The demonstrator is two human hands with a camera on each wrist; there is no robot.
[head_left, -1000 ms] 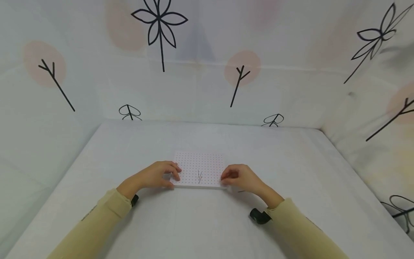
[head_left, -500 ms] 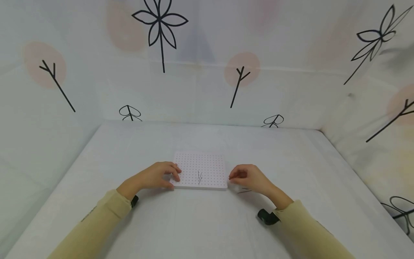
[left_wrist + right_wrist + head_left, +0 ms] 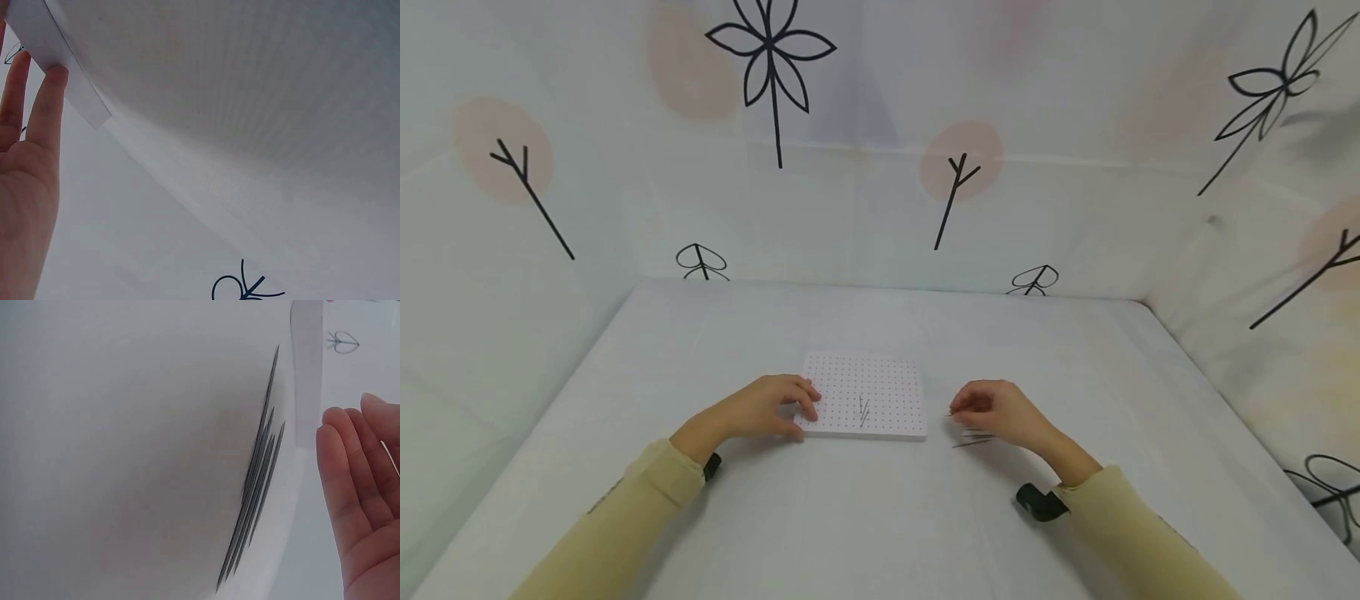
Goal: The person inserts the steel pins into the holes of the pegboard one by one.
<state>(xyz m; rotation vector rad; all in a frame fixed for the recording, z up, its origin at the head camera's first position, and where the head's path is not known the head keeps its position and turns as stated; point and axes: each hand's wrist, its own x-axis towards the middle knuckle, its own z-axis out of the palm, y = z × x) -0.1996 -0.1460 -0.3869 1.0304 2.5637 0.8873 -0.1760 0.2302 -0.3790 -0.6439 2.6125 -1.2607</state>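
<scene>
A white board with rows of small holes lies flat on the table. A few thin dark sticks rise from its front middle part. My left hand holds the board's left front corner, fingers bent over the top and thumb at the edge. In the left wrist view, fingertips touch the board's side. My right hand hovers to the right of the board, over several dark, thin sticks with pointed ends lying in a loose bundle. The right wrist view shows its fingers together and nothing between them.
White cloth covers the table, with a patterned cloth wall behind and at both sides. Each wrist carries a small black camera, the right one close over the table. The board's edge stands beside the loose sticks.
My right hand has moved rightward from the board's right edge to above the loose sticks, and more of them show. My left hand and the board have stayed in place.
</scene>
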